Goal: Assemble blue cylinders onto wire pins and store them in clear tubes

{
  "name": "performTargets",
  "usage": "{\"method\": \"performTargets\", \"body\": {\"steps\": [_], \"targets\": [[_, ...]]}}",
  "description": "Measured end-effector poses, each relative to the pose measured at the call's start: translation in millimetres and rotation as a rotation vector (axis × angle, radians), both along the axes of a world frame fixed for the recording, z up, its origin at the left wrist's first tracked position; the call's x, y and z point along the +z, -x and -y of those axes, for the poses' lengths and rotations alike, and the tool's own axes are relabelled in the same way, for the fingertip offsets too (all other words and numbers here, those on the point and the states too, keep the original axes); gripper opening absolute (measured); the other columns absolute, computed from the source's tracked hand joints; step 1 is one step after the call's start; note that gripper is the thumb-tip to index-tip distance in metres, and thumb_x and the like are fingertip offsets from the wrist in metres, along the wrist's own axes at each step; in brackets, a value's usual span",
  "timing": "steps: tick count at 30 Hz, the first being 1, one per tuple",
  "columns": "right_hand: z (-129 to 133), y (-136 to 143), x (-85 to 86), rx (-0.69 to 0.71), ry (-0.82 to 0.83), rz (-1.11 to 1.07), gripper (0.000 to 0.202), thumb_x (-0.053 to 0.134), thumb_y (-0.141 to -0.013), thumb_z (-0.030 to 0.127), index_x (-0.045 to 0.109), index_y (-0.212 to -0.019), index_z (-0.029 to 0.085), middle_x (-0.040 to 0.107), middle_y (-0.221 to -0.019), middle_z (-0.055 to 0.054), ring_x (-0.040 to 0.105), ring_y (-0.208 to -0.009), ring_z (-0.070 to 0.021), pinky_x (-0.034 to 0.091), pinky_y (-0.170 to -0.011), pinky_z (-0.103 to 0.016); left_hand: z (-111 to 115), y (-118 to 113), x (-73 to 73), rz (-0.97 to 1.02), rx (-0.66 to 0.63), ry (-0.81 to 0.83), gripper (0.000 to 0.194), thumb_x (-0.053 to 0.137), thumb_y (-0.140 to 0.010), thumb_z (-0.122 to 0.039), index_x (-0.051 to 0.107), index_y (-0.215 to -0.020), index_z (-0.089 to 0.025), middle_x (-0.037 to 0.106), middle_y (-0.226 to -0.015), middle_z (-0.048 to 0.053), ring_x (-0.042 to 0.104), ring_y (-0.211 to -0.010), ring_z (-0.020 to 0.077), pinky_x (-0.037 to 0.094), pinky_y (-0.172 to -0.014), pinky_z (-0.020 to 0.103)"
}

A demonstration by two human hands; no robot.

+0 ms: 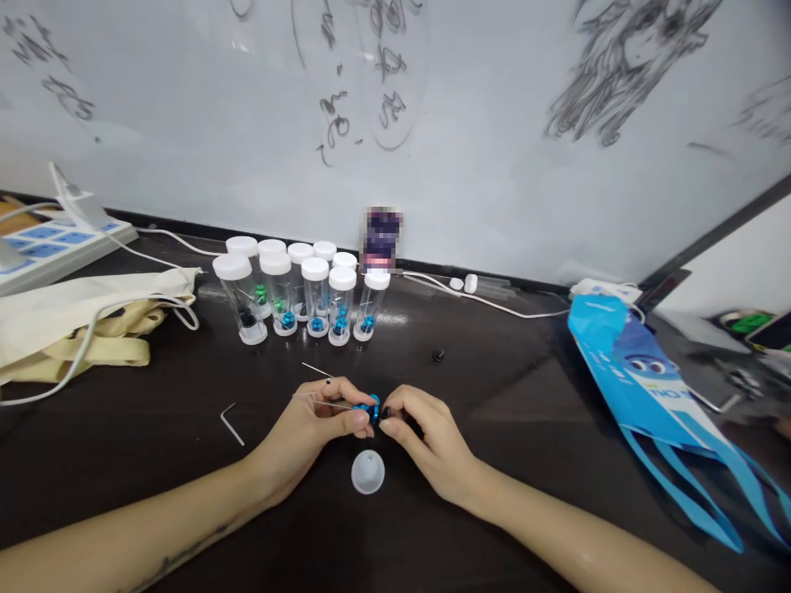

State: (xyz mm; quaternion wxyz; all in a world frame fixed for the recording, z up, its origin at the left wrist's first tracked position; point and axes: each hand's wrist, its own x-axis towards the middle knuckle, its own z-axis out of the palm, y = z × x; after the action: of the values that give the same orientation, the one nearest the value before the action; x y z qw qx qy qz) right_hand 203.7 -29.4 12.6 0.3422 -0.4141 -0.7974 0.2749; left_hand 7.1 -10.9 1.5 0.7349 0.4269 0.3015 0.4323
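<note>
My left hand (309,424) pinches a small blue metallic part (374,403) between thumb and fingers. A thin metal rod (330,403) sticks out leftward across the same hand. My right hand (429,436) closes its thumb and forefinger on a small black knob-like piece (386,413), held right beside the blue part; whether the two touch I cannot tell. Just below both hands lies a translucent white cup-shaped cap (367,473). An L-shaped hex key (231,425) rests left of my left hand. Another small black piece (438,355) lies beyond my right hand.
Several clear tubes with white lids (315,298) stand behind my hands, holding blue, green or black parts. A cream cloth bag (92,317) and power strip (62,239) are at left, a blue bag (624,354) at right. A phone (381,239) leans against the whiteboard (482,165).
</note>
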Motion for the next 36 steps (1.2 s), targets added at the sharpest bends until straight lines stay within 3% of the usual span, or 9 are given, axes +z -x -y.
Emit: {"method": "performTargets", "body": {"steps": [5, 13, 20, 25, 31, 36], "targets": [[-0.4, 0.0, -2.5, 0.008, -0.066, -0.088, 0.010, 0.062, -0.093, 0.027, 0.055, -0.088, 0.021, 0.054, -0.081, 0.000, 0.052, -0.071, -0.0144, 0.041, -0.066, -0.026, -0.1, -0.6, 0.0, 0.003, -0.003, -0.017, 0.009, 0.079, -0.073, -0.018, 0.075, -0.081, -0.017, 0.070, -0.068, -0.001, 0.063, -0.066, 0.0120, 0.048, -0.068, 0.023], [-0.4, -2.7, -2.6, 0.032, 0.009, 0.008, 0.029, 0.049, -0.099, 0.035, 0.054, -0.076, 0.019, 0.058, -0.075, -0.001, 0.054, -0.070, -0.0152, 0.042, -0.069, -0.029, 2.3, -0.5, 0.3, -0.036, -0.024, -0.012, 0.012, 0.081, -0.071, -0.020, 0.074, -0.081, -0.017, 0.071, -0.067, 0.000, 0.064, -0.065, 0.0136, 0.048, -0.067, 0.025], [0.6, 0.3, -1.1, -0.003, -0.026, -0.096, 0.018, 0.062, -0.092, 0.033, 0.056, -0.081, 0.020, 0.056, -0.080, 0.000, 0.053, -0.069, -0.0145, 0.043, -0.065, -0.027, 2.5, 0.0, 0.1, -0.036, -0.017, -0.017, 0.012, 0.081, -0.071, -0.021, 0.074, -0.080, -0.018, 0.071, -0.068, 0.000, 0.063, -0.066, 0.0138, 0.047, -0.067, 0.024], [0.4, -0.7, -1.7, 0.035, 0.014, -0.048, 0.026, 0.056, -0.096, 0.033, 0.055, -0.074, 0.019, 0.058, -0.075, 0.001, 0.055, -0.070, -0.0144, 0.042, -0.068, -0.027, 3.1, -0.1, 0.1, -0.036, -0.027, -0.023, 0.012, 0.081, -0.070, -0.021, 0.074, -0.080, -0.018, 0.071, -0.067, 0.000, 0.063, -0.064, 0.0133, 0.047, -0.066, 0.024], [0.2, 0.7, -3.6, -0.002, -0.043, -0.119, 0.018, 0.066, -0.090, 0.032, 0.056, -0.080, 0.020, 0.057, -0.080, 0.000, 0.054, -0.070, -0.0147, 0.043, -0.066, -0.027, 2.2, -0.2, -1.1, -0.025, -0.020, -0.023, 0.011, 0.081, -0.071, -0.020, 0.074, -0.080, -0.017, 0.070, -0.066, -0.001, 0.060, -0.063, 0.0113, 0.045, -0.064, 0.022], [0.2, -0.6, -2.8, 0.019, -0.008, -0.065, 0.027, 0.060, -0.093, 0.038, 0.056, -0.073, 0.020, 0.059, -0.075, 0.000, 0.056, -0.070, -0.0154, 0.043, -0.067, -0.027, 1.5, -0.5, -0.9, -0.043, -0.031, -0.022, 0.012, 0.082, -0.070, -0.021, 0.074, -0.078, -0.017, 0.069, -0.065, 0.000, 0.060, -0.061, 0.0121, 0.045, -0.063, 0.023]]}}
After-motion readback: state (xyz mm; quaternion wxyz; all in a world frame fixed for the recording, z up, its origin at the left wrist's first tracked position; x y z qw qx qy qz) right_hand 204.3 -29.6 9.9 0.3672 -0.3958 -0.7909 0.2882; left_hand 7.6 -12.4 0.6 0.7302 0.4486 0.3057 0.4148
